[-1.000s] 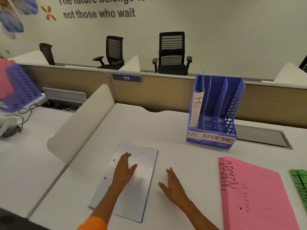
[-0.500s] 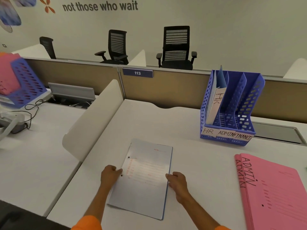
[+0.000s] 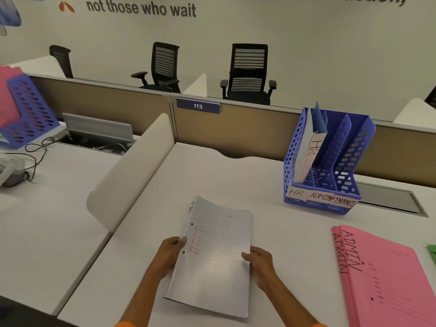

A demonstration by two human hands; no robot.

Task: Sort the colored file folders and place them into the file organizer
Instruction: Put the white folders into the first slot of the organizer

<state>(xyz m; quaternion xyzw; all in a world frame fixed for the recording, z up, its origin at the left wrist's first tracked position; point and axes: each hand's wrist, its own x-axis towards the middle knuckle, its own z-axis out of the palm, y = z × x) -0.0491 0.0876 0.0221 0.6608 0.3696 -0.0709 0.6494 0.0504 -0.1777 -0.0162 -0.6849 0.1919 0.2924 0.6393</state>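
On the white desk, seen from the head camera, the pale grey-blue card file folder is held in front of the person, well short of the blue perforated plastic file organizer that stands at the far right. The left hand grips the folder's punched left edge, thumb on top. The right hand grips its right edge, fingers curled round it.

A second ago the left hand lay flat on this folder and the right hand lay flat on the desk beside it. Half a second ago both hands had closed on the edges with the folder flat. Now its far end is raised and tilted, the cover bows slightly, and black writing shows at the top left corner.

The organizer's front strip reads HR, ADMIN, FINANCE. One pale blue folder marked HR leans in the left compartment, as before. To the right, a stack of pink card folders marked ADMIN lies flat, with the corner of a green folder just beyond it at the frame's edge.
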